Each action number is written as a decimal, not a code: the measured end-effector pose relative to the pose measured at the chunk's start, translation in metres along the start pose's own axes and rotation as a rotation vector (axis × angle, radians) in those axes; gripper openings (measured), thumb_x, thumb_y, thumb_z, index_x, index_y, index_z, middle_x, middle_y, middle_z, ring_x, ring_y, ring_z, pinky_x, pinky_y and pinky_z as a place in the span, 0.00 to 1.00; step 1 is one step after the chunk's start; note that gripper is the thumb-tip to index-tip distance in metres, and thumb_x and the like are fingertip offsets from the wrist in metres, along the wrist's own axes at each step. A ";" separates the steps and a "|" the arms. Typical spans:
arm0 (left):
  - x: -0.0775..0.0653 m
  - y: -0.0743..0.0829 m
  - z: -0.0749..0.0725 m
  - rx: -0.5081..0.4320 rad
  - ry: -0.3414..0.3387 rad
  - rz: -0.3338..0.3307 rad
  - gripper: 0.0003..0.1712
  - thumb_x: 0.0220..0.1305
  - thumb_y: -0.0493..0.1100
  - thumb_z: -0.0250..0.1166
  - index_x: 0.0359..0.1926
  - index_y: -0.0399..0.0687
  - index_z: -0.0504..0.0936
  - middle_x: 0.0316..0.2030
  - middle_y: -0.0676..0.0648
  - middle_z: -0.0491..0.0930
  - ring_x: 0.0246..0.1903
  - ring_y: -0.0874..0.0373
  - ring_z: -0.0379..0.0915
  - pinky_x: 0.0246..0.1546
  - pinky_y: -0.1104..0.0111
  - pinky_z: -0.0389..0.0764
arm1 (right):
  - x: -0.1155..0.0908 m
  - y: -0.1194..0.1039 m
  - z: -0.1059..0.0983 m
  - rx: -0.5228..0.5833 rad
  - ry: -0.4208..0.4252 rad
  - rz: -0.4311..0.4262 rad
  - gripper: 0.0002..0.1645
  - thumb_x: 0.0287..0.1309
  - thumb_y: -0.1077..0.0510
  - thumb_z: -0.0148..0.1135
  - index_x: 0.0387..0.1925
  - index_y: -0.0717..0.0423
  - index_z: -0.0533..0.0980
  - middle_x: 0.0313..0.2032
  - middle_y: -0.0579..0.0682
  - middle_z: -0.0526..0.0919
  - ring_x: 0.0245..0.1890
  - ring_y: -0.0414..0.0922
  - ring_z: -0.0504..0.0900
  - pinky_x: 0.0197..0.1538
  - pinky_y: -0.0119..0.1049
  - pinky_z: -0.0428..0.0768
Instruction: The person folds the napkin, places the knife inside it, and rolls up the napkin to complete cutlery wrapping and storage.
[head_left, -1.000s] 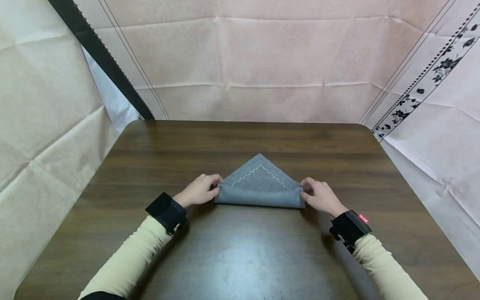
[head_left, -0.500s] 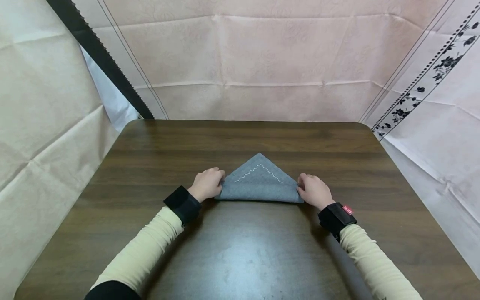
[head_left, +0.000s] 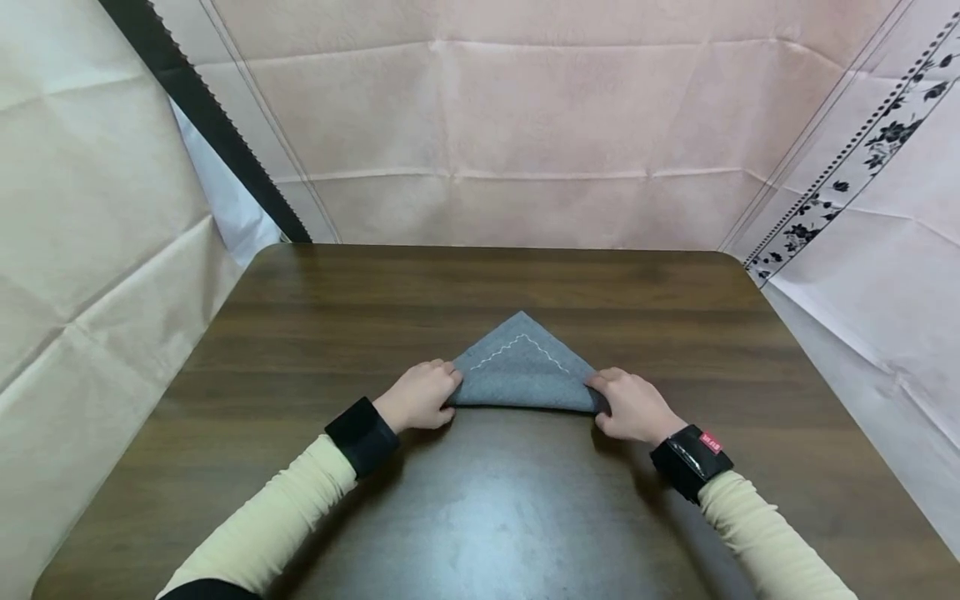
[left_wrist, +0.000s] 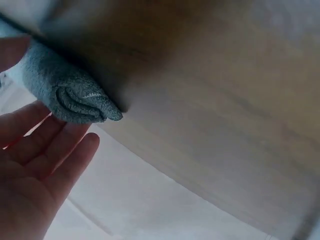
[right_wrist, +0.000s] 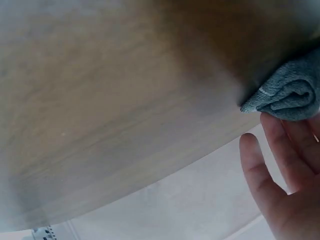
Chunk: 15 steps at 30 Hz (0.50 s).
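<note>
A blue-grey towel [head_left: 523,367] lies at the middle of the table, its far part a flat triangle with a wavy white stitched line and its near edge rolled up. At the roll's left end, my left hand [head_left: 420,397] holds it between thumb and fingers. My right hand [head_left: 634,405] grips the right end the same way. The left wrist view shows the spiral end of the rolled towel [left_wrist: 75,97] between the thumb and the fingertips. In the right wrist view, fingertips touch the underside of the towel's coiled end [right_wrist: 292,95]; the thumb is out of sight.
The dark wooden table [head_left: 480,500] has rounded far corners. Pale creased sheeting [head_left: 540,125] hangs behind it and along both sides, with a black band [head_left: 217,125] at left and a floral strip [head_left: 847,171] at right.
Both hands have shifted inward along the towel's ends, the left one to the right. The rolled near edge has turned away from me, and the stitched line shows shorter than a second ago.
</note>
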<state>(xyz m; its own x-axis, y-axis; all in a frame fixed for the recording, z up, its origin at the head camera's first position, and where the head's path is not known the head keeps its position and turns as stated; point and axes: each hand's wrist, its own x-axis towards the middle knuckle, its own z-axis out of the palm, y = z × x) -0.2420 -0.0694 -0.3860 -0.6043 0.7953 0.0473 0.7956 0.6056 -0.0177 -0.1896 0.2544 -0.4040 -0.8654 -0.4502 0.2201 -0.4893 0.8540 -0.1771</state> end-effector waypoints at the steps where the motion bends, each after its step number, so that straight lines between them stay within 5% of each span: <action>1: -0.001 0.001 -0.001 0.004 -0.008 0.003 0.14 0.48 0.40 0.67 0.36 0.37 0.78 0.29 0.45 0.74 0.30 0.53 0.70 0.34 0.62 0.74 | -0.001 -0.001 0.000 -0.017 -0.008 -0.018 0.24 0.34 0.62 0.63 0.42 0.64 0.76 0.40 0.56 0.79 0.42 0.53 0.77 0.41 0.47 0.75; 9: -0.004 0.004 -0.002 -0.021 -0.051 0.040 0.15 0.41 0.32 0.63 0.36 0.38 0.76 0.29 0.46 0.74 0.31 0.53 0.70 0.36 0.63 0.73 | -0.007 -0.011 0.001 0.029 -0.045 -0.018 0.23 0.32 0.63 0.66 0.38 0.61 0.75 0.36 0.53 0.79 0.38 0.49 0.77 0.38 0.45 0.75; 15: -0.010 -0.007 -0.006 -0.319 -0.060 0.016 0.20 0.44 0.35 0.62 0.43 0.38 0.77 0.34 0.46 0.78 0.29 0.59 0.69 0.32 0.66 0.71 | -0.014 -0.008 -0.009 0.215 -0.128 0.037 0.20 0.44 0.62 0.62 0.44 0.60 0.75 0.39 0.51 0.80 0.37 0.44 0.76 0.41 0.43 0.74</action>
<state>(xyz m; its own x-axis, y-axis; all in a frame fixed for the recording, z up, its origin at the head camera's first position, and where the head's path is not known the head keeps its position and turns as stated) -0.2411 -0.0815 -0.3802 -0.5855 0.8106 -0.0092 0.7727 0.5615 0.2959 -0.1725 0.2566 -0.3972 -0.8833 -0.4603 0.0892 -0.4567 0.8017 -0.3855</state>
